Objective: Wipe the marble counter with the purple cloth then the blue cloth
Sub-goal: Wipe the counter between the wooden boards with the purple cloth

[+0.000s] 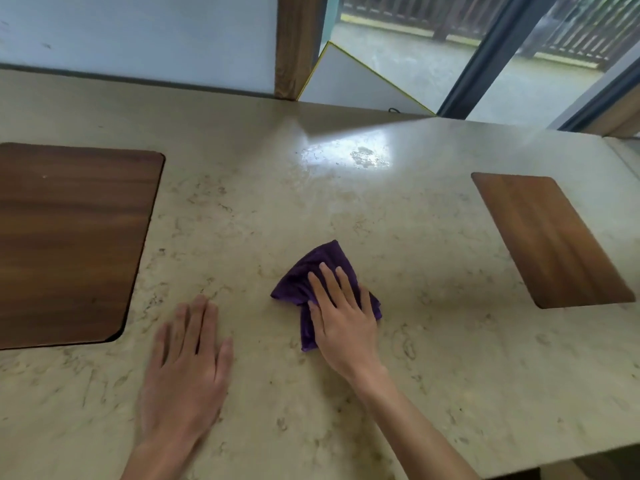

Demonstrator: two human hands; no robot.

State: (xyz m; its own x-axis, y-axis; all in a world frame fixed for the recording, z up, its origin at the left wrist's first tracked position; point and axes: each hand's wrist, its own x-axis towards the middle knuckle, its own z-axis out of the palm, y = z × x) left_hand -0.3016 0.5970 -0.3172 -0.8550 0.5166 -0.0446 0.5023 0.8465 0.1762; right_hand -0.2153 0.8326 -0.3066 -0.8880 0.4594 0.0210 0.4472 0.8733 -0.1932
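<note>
Marble counter (433,271), purple cloth (313,271) flat beneath right hand (341,322) fingers (329,282)

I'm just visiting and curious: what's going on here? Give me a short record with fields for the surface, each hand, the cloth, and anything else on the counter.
surface: marble counter, beige and veined, with a shiny patch near the far edge
right hand: flat, fingers spread, pressing on the purple cloth
left hand: flat on the bare counter, holding nothing
cloth: purple, crumpled, partly under the right hand
other items: left wooden panel and right wooden panel set into the counter
blue cloth: not in view
</note>
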